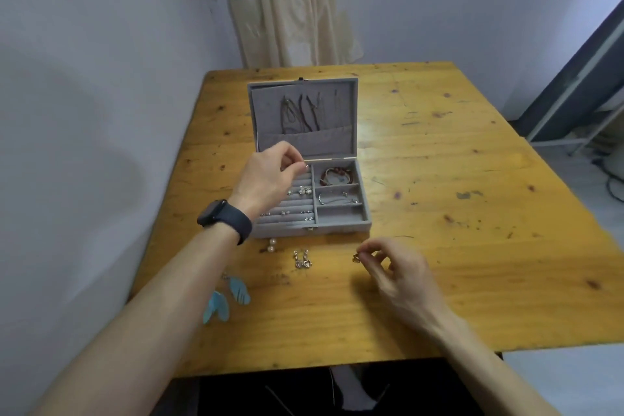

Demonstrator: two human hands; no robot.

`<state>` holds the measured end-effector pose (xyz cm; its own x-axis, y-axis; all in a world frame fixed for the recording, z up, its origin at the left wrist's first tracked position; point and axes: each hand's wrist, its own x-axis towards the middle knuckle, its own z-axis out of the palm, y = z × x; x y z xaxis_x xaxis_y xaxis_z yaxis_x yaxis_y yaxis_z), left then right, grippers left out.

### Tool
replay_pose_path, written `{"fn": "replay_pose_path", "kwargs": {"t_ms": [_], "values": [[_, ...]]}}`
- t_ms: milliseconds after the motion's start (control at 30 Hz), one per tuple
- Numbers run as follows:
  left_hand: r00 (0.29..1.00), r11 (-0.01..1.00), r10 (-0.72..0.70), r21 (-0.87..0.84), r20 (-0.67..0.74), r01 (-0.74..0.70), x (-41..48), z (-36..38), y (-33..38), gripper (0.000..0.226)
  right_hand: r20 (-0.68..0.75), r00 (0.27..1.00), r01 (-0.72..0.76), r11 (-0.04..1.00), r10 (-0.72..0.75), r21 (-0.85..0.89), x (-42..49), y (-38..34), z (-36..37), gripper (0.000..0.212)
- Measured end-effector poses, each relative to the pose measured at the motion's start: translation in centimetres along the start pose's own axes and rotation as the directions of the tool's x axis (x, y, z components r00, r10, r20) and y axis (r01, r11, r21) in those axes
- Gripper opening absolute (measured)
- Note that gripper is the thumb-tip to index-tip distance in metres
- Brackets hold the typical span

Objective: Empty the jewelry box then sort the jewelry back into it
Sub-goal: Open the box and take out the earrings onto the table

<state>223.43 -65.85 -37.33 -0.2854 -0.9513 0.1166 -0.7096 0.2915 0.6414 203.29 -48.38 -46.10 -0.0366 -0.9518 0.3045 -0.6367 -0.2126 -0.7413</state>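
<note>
At the left edge of the worn yellow wooden table (456, 179), two pale blue leaf-shaped earrings (226, 301) lie side by side, and just beyond them sits a pair of small round pearl earrings (271, 245), close to the front wall of the box. The left hand (270, 176), with a dark smartwatch (224, 218) on its wrist, reaches over the ridged left half of the open grey velvet jewelry box (341, 229). Its thumb and forefinger are pinched tight at the back rows, but whether a piece sits between them cannot be told. Small silver studs (300, 191) are tucked into the ridges. The lid stands upright behind, with dark cord necklaces (300, 111) hanging into its pocket. On the table in front of the box lies a pair of silver dangling earrings (301, 259). In the box's right half, a reddish-brown bead bracelet (334, 176) fills the back compartment and a thin silver bangle (332, 199) lies in the middle one. Further right, the right hand (398, 267) hovers low over the table, thumb and forefinger nipping a small gold-coloured piece (355, 258).
</note>
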Motion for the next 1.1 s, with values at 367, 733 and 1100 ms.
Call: {"fn": "replay_pose_path", "kwargs": {"t_ms": [367, 733, 1100], "values": [[0.887, 0.996, 0.036, -0.087, 0.46, 0.005, -10.2, 1.8, 2.0, 0.004, 0.239, 0.971, 0.027, 0.999, -0.019, -0.032, 0.1, -0.6, -0.5, 0.009], [0.926, 0.974, 0.015, 0.204, 0.377, -0.099, -10.1, 5.0, 1.9, 0.011, 0.227, 0.972, -0.029, 0.994, 0.054, -0.109, 0.4, -0.1, -0.3, 0.006], [0.972, 0.952, 0.018, 0.292, 0.235, -0.088, -9.1, 6.1, 1.7, 0.013, 0.135, 0.983, -0.086, 0.964, 0.123, -0.251, 2.0, 0.2, 0.7, 0.011]]}}
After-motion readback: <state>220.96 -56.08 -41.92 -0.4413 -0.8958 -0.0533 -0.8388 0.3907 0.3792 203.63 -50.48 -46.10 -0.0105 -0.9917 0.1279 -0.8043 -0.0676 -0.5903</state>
